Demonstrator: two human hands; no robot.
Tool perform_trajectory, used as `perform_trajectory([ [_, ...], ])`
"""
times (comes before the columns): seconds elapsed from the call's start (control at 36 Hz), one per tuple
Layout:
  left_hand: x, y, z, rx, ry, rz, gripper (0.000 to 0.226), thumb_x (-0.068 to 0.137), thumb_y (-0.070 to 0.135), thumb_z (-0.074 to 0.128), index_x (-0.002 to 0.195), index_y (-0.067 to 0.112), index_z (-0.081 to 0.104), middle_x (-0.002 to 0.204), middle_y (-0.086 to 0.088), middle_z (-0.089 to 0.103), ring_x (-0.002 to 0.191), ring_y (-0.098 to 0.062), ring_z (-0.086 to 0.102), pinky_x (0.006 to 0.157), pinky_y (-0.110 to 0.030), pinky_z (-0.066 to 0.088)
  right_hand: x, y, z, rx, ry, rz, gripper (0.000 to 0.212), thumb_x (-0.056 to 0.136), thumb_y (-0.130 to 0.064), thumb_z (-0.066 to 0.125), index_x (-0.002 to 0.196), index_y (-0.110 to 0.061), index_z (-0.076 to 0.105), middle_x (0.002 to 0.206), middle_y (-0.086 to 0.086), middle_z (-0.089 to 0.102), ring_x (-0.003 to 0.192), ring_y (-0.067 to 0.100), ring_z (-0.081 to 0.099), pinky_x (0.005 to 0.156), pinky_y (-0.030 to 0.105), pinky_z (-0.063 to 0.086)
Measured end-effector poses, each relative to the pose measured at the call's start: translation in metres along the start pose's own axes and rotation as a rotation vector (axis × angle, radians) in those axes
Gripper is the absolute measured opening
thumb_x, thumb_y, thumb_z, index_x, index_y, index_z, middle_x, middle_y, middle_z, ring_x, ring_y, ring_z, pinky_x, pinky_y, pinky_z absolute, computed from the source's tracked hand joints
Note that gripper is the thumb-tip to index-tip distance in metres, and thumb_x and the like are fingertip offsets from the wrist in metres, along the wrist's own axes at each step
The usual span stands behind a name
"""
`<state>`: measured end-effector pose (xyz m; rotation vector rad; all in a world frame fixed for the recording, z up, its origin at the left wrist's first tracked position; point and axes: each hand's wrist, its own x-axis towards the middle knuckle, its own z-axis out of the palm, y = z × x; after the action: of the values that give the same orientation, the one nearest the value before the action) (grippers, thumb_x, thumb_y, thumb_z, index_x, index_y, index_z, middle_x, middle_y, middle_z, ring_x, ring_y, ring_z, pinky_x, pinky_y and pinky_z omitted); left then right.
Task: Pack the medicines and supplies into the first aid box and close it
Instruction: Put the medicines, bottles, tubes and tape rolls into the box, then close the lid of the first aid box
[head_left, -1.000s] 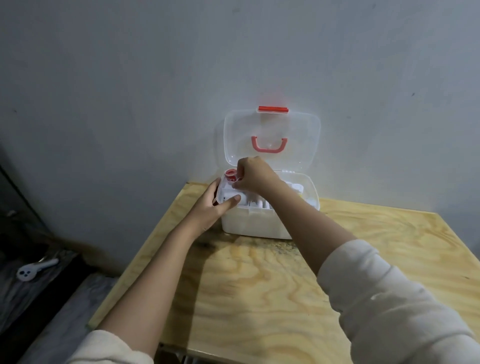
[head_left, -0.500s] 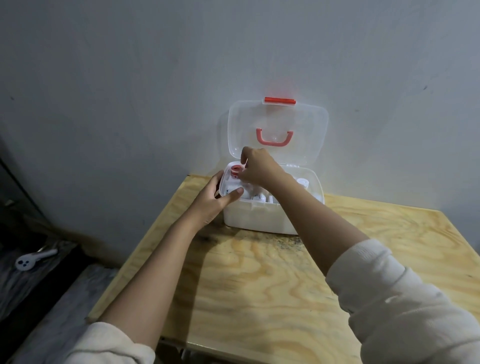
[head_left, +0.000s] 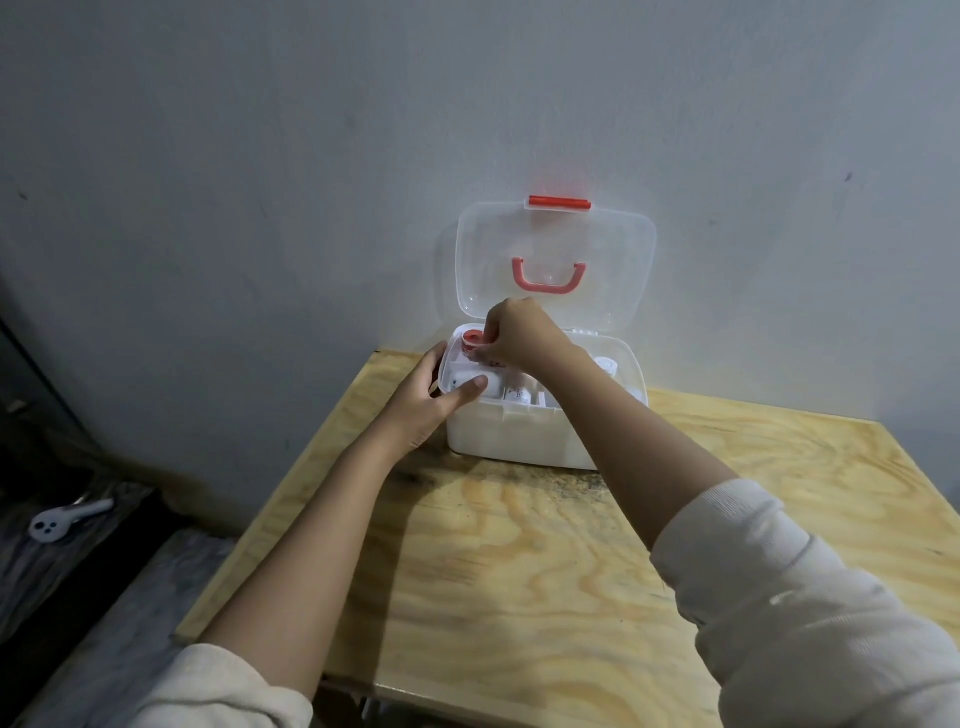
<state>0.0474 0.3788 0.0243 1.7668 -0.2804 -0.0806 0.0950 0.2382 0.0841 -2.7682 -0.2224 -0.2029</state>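
Observation:
A white first aid box (head_left: 519, 441) stands at the back of the wooden table against the wall. Its clear lid (head_left: 613, 260), with a red handle and a red latch, stands open and upright. My left hand (head_left: 431, 400) grips the box's left front corner, thumb over the rim. My right hand (head_left: 514, 332) reaches into the left end of the box with curled fingers, beside a red-capped container (head_left: 471, 339); what it pinches is hidden. White bottles (head_left: 519, 395) lie inside the box.
The plywood table (head_left: 519, 571) runs forward from the box, with its left edge close to my left arm. A small white tool (head_left: 62, 519) lies on the dark surface far left. The grey wall rises right behind the box.
My right hand has dipped slightly lower into the left end of the box. My left hand keeps its hold on the corner. The view has shifted a little.

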Motion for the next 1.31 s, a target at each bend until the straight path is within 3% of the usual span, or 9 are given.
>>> perform_trajectory([
  [0.22, 0.003, 0.000, -0.002, -0.009, 0.001, -0.025, 0.084, 0.059, 0.065, 0.075, 0.132, 0.035, 0.046, 0.135, 0.007, 0.055, 0.129, -0.018, 0.050, 0.107, -0.047, 0.044, -0.007, 0.005, -0.015, 0.106, 0.106, -0.049, 0.031, 0.085, -0.020, 0.065, 0.108, 0.001, 0.065, 0.107, 0.017, 0.069, 0.093, 0.027, 0.066, 0.089, 0.035, 0.054],
  [0.36, 0.012, 0.005, -0.006, 0.052, 0.047, -0.035, 0.083, 0.074, 0.070, 0.063, 0.140, 0.024, 0.042, 0.142, 0.007, 0.048, 0.133, -0.019, 0.045, 0.111, -0.043, 0.038, -0.019, 0.021, -0.050, 0.332, 0.556, -0.049, 0.016, 0.084, -0.008, 0.056, 0.090, 0.000, 0.068, 0.089, 0.015, 0.072, 0.081, 0.026, 0.067, 0.080, 0.038, 0.055],
  [0.5, 0.039, 0.039, -0.004, 0.012, 0.317, 0.027, 0.058, 0.099, 0.041, 0.043, 0.150, 0.014, 0.030, 0.156, -0.002, 0.033, 0.141, -0.015, 0.034, 0.100, -0.018, 0.026, -0.028, 0.059, -0.080, 0.412, 0.898, -0.009, 0.017, 0.085, -0.007, 0.051, 0.095, -0.003, 0.064, 0.097, 0.014, 0.064, 0.090, 0.026, 0.060, 0.077, 0.036, 0.050],
  [0.64, 0.080, 0.073, -0.002, 0.013, 0.461, 0.091, 0.052, 0.104, 0.036, 0.030, 0.149, 0.010, 0.032, 0.156, -0.007, 0.033, 0.143, -0.019, 0.031, 0.105, -0.019, 0.024, -0.015, 0.082, -0.094, 0.412, 0.729, 0.177, 0.033, 0.094, -0.019, 0.045, 0.124, -0.009, 0.055, 0.128, 0.013, 0.056, 0.120, 0.028, 0.050, 0.102, 0.033, 0.038],
  [0.83, 0.109, 0.094, 0.006, -0.054, 0.450, 0.003, 0.053, 0.103, 0.040, 0.029, 0.137, 0.005, 0.051, 0.143, -0.013, 0.050, 0.132, -0.028, 0.047, 0.110, -0.035, 0.035, -0.010, 0.085, -0.090, 0.471, 0.647, 0.212, 0.034, 0.097, -0.023, 0.044, 0.124, -0.007, 0.057, 0.121, 0.014, 0.064, 0.114, 0.025, 0.058, 0.088, 0.025, 0.042],
  [1.0, 0.098, 0.082, 0.006, -0.086, 0.551, 0.023, 0.039, 0.100, 0.042, 0.037, 0.090, 0.009, 0.056, 0.091, -0.011, 0.059, 0.083, -0.026, 0.053, 0.076, -0.033, 0.042, -0.040, 0.087, -0.086, 0.553, 0.669, 0.131, 0.030, 0.093, -0.028, 0.053, 0.115, -0.008, 0.060, 0.114, 0.009, 0.066, 0.102, 0.019, 0.062, 0.079, 0.021, 0.043],
  [1.22, 0.036, 0.068, 0.018, 0.101, 0.584, 0.164, 0.043, 0.101, 0.030, 0.043, 0.062, 0.015, 0.034, 0.061, -0.004, 0.036, 0.059, -0.012, 0.035, 0.052, -0.025, 0.027, -0.100, 0.086, -0.054, 0.566, 0.666, 0.000, 0.028, 0.089, -0.013, 0.060, 0.117, -0.006, 0.057, 0.117, 0.014, 0.058, 0.105, 0.011, 0.053, 0.087, 0.006, 0.041],
  [1.28, 0.024, 0.061, 0.023, 0.076, 0.544, 0.166, 0.033, 0.101, 0.026, 0.044, 0.074, 0.014, 0.058, 0.077, -0.014, 0.059, 0.075, -0.012, 0.054, 0.060, -0.017, 0.038, -0.113, 0.087, -0.044, 0.556, 0.649, -0.030, 0.030, 0.088, -0.011, 0.060, 0.117, -0.005, 0.057, 0.117, 0.013, 0.057, 0.107, 0.012, 0.053, 0.094, 0.018, 0.042],
  [1.31, 0.019, 0.056, 0.024, 0.059, 0.529, 0.154, 0.029, 0.101, 0.025, 0.044, 0.097, 0.007, 0.067, 0.101, -0.017, 0.068, 0.096, -0.017, 0.062, 0.071, -0.014, 0.042, -0.119, 0.088, -0.039, 0.544, 0.641, -0.046, 0.031, 0.088, -0.010, 0.061, 0.118, -0.005, 0.057, 0.116, 0.012, 0.056, 0.108, 0.014, 0.054, 0.096, 0.021, 0.043],
])
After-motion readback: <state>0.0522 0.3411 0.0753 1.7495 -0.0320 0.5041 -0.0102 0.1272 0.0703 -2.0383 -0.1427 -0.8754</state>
